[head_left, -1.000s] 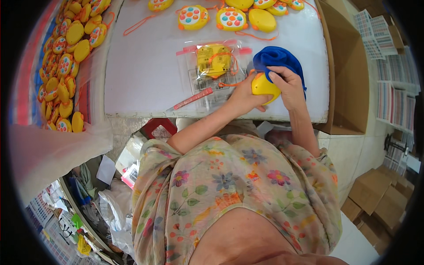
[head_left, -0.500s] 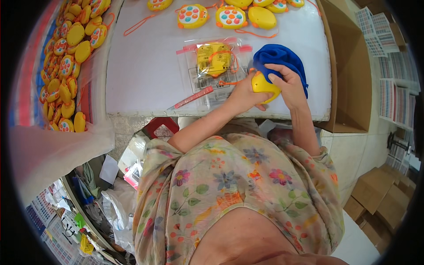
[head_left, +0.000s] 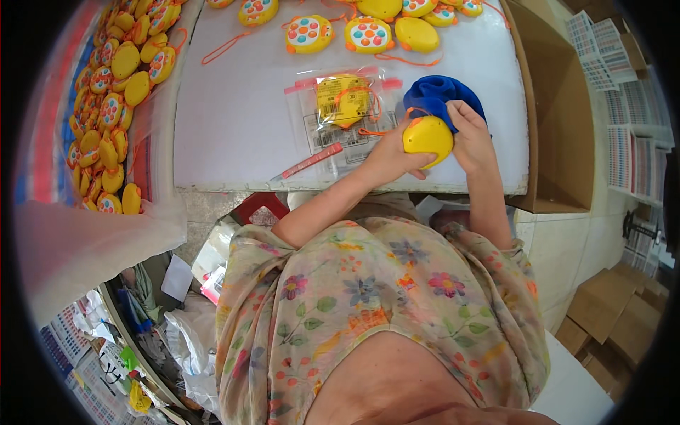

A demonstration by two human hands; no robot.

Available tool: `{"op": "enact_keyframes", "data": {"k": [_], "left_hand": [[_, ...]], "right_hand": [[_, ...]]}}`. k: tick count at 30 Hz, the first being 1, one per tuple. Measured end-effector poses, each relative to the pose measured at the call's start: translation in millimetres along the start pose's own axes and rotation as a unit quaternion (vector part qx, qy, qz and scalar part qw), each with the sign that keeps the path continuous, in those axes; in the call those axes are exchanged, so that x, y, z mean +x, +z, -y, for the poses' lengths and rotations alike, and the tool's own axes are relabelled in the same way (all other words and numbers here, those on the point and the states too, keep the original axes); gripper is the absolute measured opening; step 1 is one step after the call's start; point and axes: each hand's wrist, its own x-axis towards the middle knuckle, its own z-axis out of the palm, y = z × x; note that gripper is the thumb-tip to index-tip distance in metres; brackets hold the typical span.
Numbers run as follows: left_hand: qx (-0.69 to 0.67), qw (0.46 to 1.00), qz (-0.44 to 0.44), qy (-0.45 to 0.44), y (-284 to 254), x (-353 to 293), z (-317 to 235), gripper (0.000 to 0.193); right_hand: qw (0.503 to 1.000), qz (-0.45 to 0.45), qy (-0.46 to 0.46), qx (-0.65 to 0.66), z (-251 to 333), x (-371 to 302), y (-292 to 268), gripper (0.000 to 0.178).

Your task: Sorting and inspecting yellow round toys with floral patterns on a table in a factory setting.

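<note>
A yellow toy (head_left: 428, 140), its smooth plain back facing up, rests in my left hand (head_left: 389, 157), whose fingers wrap round its left side. An orange cord runs from the toy's upper end. Beside it my right hand (head_left: 473, 142) pinches the near edge of a bunched blue cloth (head_left: 445, 93) lying on the table. Left of the hands, clear zip bags (head_left: 312, 127) with pink-red top strips lie overlapped. A yellow toy with a printed label (head_left: 345, 99) shows in the upper one. A thin red-handled tool (head_left: 312, 161) lies across their lower left corner.
More yellow toys with coloured buttons (head_left: 309, 34) line the white table's (head_left: 234, 127) far edge. A heap of them (head_left: 110, 110) fills the left side. An open cardboard box (head_left: 559, 127) stands against the table's right edge; cartons (head_left: 602, 301) lie on the floor at right.
The toy in my left hand has turned so more of its plain back faces up. My right fingers have moved off the toy onto the edge of the blue cloth.
</note>
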Motion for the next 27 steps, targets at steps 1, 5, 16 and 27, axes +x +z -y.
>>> {"op": "enact_keyframes", "data": {"k": [1, 5, 16, 27], "left_hand": [[0.001, 1.0, 0.003, -0.002, 0.2, 0.1, 0.6, 0.054], [0.011, 1.0, 0.013, -0.01, 1.8, -0.4, -0.7, 0.06], [-0.04, 0.997, -0.024, 0.058, -5.6, -20.4, -2.7, 0.051], [0.119, 0.954, -0.211, 0.179, -10.8, -77.9, 18.5, 0.043]], "right_hand": [[1.0, -0.003, -0.001, 0.001, -3.0, 0.4, -3.9, 0.011], [0.972, -0.035, -0.115, -0.201, 2.9, -2.6, -4.4, 0.015], [0.951, 0.061, 0.038, -0.3, 31.7, -121.6, -57.0, 0.012], [0.805, -0.049, -0.066, -0.587, -250.3, -19.0, -188.7, 0.041]]}}
